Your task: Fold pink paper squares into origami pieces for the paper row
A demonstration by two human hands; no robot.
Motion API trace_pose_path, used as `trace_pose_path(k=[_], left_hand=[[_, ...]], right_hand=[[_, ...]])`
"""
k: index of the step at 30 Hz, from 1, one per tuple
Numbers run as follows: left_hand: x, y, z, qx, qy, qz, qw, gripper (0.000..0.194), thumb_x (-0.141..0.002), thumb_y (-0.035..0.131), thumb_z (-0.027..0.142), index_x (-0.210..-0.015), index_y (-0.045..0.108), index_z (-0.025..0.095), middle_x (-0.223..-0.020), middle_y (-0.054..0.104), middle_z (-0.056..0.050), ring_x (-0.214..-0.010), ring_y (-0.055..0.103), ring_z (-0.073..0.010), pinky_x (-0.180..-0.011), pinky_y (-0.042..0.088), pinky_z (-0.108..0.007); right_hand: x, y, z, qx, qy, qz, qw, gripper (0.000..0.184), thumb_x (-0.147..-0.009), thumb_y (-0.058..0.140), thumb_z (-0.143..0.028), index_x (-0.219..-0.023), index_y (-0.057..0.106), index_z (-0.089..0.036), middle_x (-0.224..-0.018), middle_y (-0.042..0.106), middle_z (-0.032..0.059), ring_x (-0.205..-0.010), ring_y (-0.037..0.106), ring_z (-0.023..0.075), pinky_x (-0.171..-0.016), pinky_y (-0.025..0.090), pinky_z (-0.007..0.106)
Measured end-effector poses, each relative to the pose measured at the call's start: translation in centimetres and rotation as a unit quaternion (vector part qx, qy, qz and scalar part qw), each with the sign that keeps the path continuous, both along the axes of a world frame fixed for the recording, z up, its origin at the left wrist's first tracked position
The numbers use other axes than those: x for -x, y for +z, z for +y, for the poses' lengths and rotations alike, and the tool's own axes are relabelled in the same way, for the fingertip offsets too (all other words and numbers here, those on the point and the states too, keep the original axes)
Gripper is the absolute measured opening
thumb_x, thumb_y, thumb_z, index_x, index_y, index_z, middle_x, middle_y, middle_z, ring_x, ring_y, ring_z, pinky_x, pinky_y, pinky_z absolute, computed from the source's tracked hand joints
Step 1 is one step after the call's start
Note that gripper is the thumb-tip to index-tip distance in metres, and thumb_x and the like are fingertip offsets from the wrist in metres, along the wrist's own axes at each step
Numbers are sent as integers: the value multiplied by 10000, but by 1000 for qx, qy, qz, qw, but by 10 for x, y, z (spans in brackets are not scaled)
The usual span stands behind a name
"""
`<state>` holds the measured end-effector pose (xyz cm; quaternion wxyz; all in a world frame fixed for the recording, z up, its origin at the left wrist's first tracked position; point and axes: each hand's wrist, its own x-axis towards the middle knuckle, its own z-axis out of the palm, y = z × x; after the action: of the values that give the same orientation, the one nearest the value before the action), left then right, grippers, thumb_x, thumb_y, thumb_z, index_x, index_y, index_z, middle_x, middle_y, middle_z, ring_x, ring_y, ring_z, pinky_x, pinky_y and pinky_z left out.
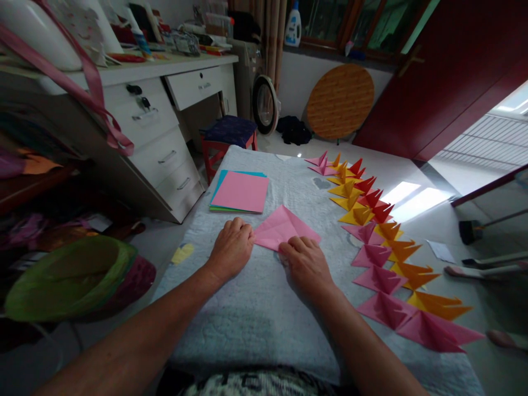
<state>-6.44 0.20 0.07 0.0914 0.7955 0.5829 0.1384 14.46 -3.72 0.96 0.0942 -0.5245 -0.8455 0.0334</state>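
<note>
A pink paper sheet (282, 225), partly folded into a diamond shape, lies on the grey quilted surface (256, 308) in front of me. My left hand (231, 246) rests with curled fingers pressing the sheet's left corner. My right hand (306, 263) presses its near edge, fingers bent down on the paper. A stack of square coloured sheets (240, 191), pink on top, lies just beyond the left hand.
A long row of folded paper shapes (381, 242) in pink, yellow, orange and red runs along the right side. White drawers (165, 148) and a red stool (226, 140) stand at left. A green bag (70, 275) sits on the floor.
</note>
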Motion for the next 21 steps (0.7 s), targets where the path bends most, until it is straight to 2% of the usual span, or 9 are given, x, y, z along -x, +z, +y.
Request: trace_pose_path(k=[3,5,7,17,21], left_hand=[[2,1,1,6,4,-4,1000,156,-933,523,244,-801,582,185,-958,555,-98,-952,512,-276,-890,450,-434],[4,1,2,2,10,-1,1000,152,-929,532,251,-799,581,189,-960,555,-91,-952,509,-270,-881,451,-425],[6,1,2,-3,14,4,1000,150,-929,535,257,-799,579,194,-959,554,-83,-948,506,-261,-871,450,-414],[16,-1,5,1,23,10,1000,146,-924,515,244,-805,584,194,-962,555,-82,-939,494,-259,-866,438,-404],[25,-5,8,-20,37,20,999,161,-931,490,230,-804,580,188,-938,566,-88,-947,510,-267,-882,436,-415]], right_hand=[[5,6,-8,-11,5,-12,1000,435,-934,622,-423,-1351,555,-320,-1077,610,80,-964,499,264,-837,353,390],[7,8,-12,-4,10,-10,1000,540,-903,622,-545,-1398,509,-361,-1113,594,85,-990,488,279,-854,350,410],[8,9,-14,3,12,-9,1000,551,-891,604,-601,-1385,521,-372,-1122,588,89,-997,478,289,-860,349,424],[8,6,-15,6,8,3,1000,537,-892,585,-617,-1356,558,-348,-1178,574,115,-1045,460,321,-884,353,458],[8,6,-15,6,8,5,1000,542,-888,597,-611,-1361,554,-350,-1185,568,117,-1050,459,320,-887,353,458]])
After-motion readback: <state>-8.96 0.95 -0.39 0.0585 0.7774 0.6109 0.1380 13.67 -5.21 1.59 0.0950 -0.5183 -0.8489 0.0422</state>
